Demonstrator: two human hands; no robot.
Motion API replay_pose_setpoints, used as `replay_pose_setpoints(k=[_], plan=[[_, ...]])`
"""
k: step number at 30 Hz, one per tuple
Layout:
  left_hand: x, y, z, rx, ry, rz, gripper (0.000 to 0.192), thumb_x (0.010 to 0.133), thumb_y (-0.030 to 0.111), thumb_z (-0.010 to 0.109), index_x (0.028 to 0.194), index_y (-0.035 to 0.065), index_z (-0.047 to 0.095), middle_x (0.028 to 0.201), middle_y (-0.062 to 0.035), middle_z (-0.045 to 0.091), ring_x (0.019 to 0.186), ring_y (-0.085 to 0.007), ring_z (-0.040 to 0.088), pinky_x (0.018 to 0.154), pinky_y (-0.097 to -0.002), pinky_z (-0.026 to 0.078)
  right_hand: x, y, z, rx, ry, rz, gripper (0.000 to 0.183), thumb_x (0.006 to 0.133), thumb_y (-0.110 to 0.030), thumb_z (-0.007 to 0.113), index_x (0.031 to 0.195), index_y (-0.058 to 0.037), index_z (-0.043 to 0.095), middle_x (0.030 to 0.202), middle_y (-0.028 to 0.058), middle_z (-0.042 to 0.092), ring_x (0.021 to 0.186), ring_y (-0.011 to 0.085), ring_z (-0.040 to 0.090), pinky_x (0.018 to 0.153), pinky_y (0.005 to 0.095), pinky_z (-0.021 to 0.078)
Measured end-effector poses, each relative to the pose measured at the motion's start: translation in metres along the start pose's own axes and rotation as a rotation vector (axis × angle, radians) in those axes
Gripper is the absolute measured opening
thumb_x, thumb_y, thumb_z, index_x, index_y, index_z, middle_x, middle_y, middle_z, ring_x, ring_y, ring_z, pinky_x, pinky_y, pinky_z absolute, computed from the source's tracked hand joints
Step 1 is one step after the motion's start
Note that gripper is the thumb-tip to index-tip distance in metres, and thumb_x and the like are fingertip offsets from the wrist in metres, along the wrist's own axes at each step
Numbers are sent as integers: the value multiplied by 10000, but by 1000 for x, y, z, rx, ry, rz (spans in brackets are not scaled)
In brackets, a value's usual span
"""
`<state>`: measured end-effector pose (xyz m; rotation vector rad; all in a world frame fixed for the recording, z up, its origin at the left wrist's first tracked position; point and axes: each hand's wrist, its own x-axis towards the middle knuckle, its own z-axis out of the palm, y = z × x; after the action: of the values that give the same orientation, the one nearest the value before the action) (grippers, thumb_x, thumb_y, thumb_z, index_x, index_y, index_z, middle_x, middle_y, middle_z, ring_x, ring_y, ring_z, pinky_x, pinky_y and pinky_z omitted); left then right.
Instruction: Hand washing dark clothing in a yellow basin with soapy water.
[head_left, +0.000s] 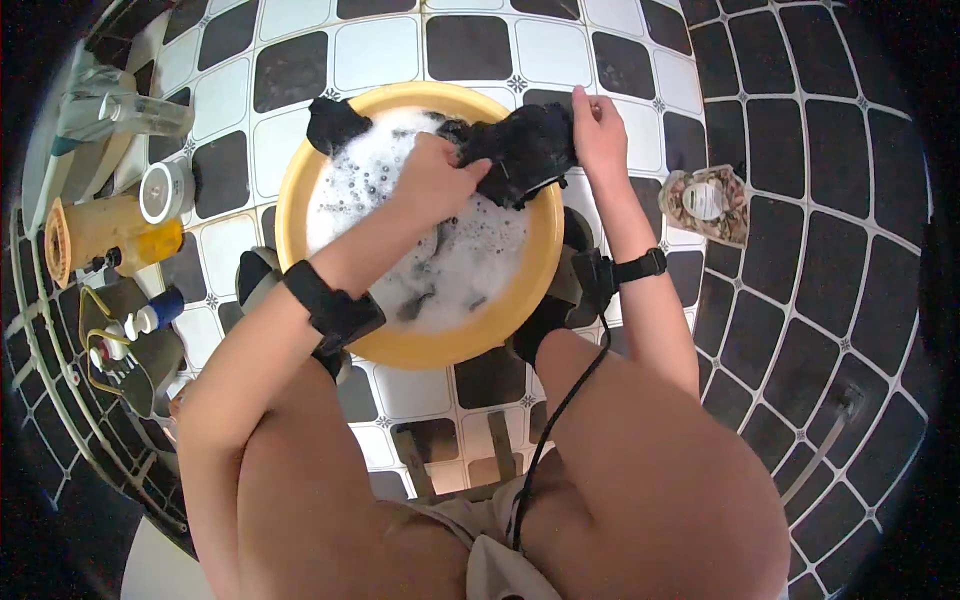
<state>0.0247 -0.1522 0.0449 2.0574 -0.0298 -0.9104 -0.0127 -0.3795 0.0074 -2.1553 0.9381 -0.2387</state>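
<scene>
A round yellow basin (420, 356) stands on the tiled floor, holding foamy water (360, 180) with dark cloth partly under the suds. My left hand (439, 176) is over the foam, its fingers pinching the near side of a wet black cloth item (529, 150). At the basin's upper right rim, my right hand (600, 139) grips the far end of the same cloth, stretched between both hands. Another black cloth (336, 126) hangs over the upper left rim. A black strap device sits on each wrist.
Left of the basin are a clear bottle (150, 115), a white-lidded jar (165, 190), a bottle of yellow liquid (150, 246) and a blue bottle (163, 307). A patterned pouch (706, 204) lies by the right tiled wall (836, 247). A cable hangs from the right wrist device.
</scene>
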Motion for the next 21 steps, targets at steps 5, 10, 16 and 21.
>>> replay_pose_setpoints(k=[5, 10, 16, 21], plan=[[8, -34, 11, 101, 125, 305, 569, 826, 269, 755, 1166, -60, 439, 993, -160, 595, 938, -273, 621, 863, -381, 509, -1, -1, -2, -51, -123, 23, 575, 941, -518, 494, 1081, 19, 645, 1031, 242, 674, 1014, 354, 643, 910, 386, 470], [1, -40, 10, 67, 177, 569, 572, 837, 255, 732, 1255, -37, 474, 1020, -163, 591, 965, -269, 616, 909, -381, 489, -10, -10, -3, 26, -97, -12, 551, 943, -492, 522, 1115, 20, 634, 1073, 227, 669, 1051, 336, 631, 931, 381, 460], [9, -33, -40, 74, -96, 277, 337, 886, 258, 657, 1150, 50, 678, 929, -165, 722, 810, -223, 690, 753, -335, 536, -20, -30, -5, 98, -29, -231, 463, 910, -406, 617, 1127, 3, 637, 1074, 214, 667, 1049, 307, 625, 925, 360, 462], [-1, -37, -84, 296, -60, 322, 334, 871, 258, 667, 1132, 50, 673, 922, -149, 716, 817, -265, 692, 758, -361, 535, -59, -87, -18, 264, -240, -369, 331, 911, -234, 648, 1140, 2, 603, 904, 139, 702, 801, 206, 669, 768, 299, 512]])
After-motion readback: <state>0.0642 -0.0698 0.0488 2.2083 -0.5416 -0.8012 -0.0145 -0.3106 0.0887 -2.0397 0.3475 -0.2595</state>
